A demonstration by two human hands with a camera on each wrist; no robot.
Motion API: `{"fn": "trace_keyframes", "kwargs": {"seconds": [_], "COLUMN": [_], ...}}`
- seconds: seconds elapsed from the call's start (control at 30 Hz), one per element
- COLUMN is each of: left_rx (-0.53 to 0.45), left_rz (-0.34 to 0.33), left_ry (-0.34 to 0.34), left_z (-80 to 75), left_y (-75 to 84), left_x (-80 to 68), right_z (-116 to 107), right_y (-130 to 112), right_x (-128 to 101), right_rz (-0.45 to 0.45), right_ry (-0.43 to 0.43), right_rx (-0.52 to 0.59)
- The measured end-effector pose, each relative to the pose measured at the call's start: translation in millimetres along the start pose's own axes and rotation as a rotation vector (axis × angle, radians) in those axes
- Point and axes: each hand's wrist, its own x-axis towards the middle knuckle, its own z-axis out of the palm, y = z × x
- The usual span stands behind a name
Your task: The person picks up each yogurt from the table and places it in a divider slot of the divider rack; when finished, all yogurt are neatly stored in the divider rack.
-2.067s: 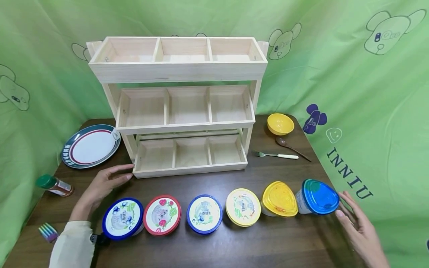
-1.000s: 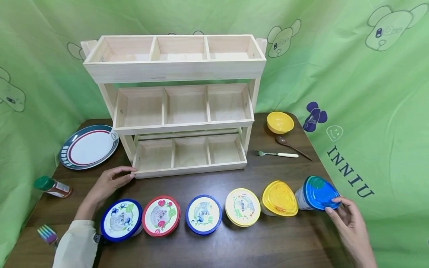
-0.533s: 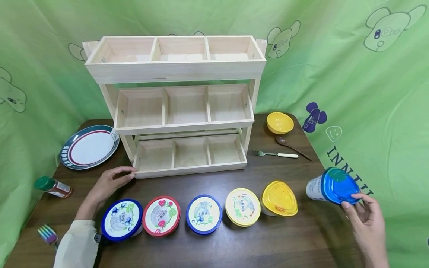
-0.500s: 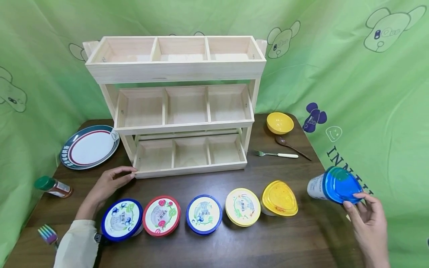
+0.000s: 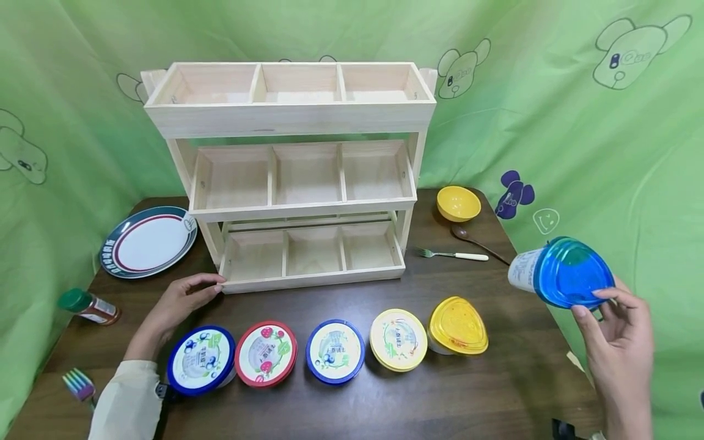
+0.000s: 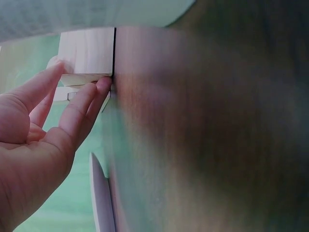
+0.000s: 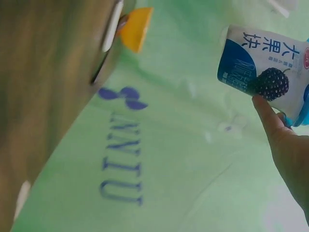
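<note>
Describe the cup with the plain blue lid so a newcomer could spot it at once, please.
Find the wooden shelf and look right, past the fork, to the person's right hand. It holds the cup at its blue lid. Unlike the five tubs on the table, this one is held up.

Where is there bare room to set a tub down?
The rack looks bare in all nine compartments. On the table, room lies right of the yellow triangular-lidded tub and in a narrow strip between the rack and the tub row. Front left is crowded: the leftmost tub sits between the left sleeve and the red-lidded tub.
</note>
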Motion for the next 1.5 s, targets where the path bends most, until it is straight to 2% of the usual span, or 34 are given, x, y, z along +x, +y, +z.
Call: {"fn": "trace_keyframes", "kwargs": {"seconds": [0.17,0.33,0.5,0.77,0.97,1.2,1.5], "left_rx": [0.0,-0.004,-0.011,-0.015,-0.022,-0.024,-0.03], "left_rz": [0.006,0.005,0.006,0.0,-0.02,0.0,-0.007], "left_ry": [0.001,-0.008,-0.002,0.0,0.005,0.019,0.029], "left_z": [-0.2,-0.1,0.4,2.4,2.3,3.3,4.8], "left_y": [1.2,1.6,2.0,2.7,1.7,0.0,1.4], "left_x": [-0.4,-0.5,-0.6,0.7,0.4,-0.4,-2.6], "right_z": [23.3,48.3,77.1,123.8,159.2,188.8,208.4], "right_y": [3.0,10.2,11.9,10.5,17.1,43.7,82.7], "right_x": [6.1,6.3,14.3,48.3,82.4,111.6,124.0], "right_rz": [0.002,0.014,0.023,0.022,0.011,0.076,0.138], "right_ry": [-0.133,-0.272,-0.358,-0.386,-0.368,-0.362,-0.421], "right_rx": [0.004,-0.063,-0.1,-0.097,-0.067,-0.064,-0.164]}}
